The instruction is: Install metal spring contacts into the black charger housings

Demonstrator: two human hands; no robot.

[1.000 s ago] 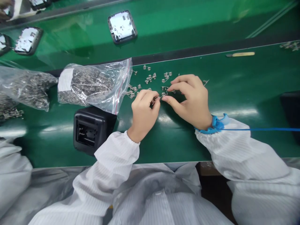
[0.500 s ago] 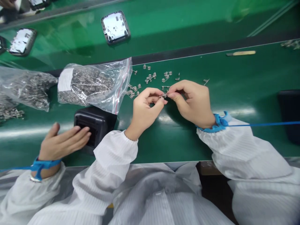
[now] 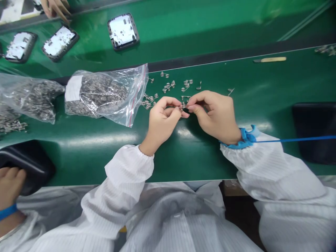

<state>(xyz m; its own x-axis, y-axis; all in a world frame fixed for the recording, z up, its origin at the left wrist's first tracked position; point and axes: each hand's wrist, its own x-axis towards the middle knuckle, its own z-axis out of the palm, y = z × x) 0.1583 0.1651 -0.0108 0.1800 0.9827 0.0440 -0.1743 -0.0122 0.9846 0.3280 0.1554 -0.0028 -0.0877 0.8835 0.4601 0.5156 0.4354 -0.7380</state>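
My left hand (image 3: pixel 161 120) and my right hand (image 3: pixel 214 113) meet over the green mat, fingertips pinched together on a small metal spring (image 3: pixel 183 106). Both hands are closed in a pinch. A blue wrist strap (image 3: pixel 243 138) with a blue cord circles my right wrist. Several loose springs (image 3: pixel 168 86) lie scattered on the mat just beyond my fingers. A clear plastic bag of springs (image 3: pixel 102 92) lies to the left of my left hand.
Another bag of springs (image 3: pixel 31 98) lies at far left. A co-worker's hand (image 3: pixel 9 183) holds a black housing (image 3: pixel 26 164) at lower left. Grey-framed parts (image 3: pixel 123 30) ride the far belt. A black part (image 3: pixel 315 131) sits right; a knife-like tool (image 3: pixel 270 60) lies far right.
A co-worker's hand reached in and pulled the black housing away from beside the bag to the lower left. Parts on the far belt drifted left. My hands lifted the spring slightly.
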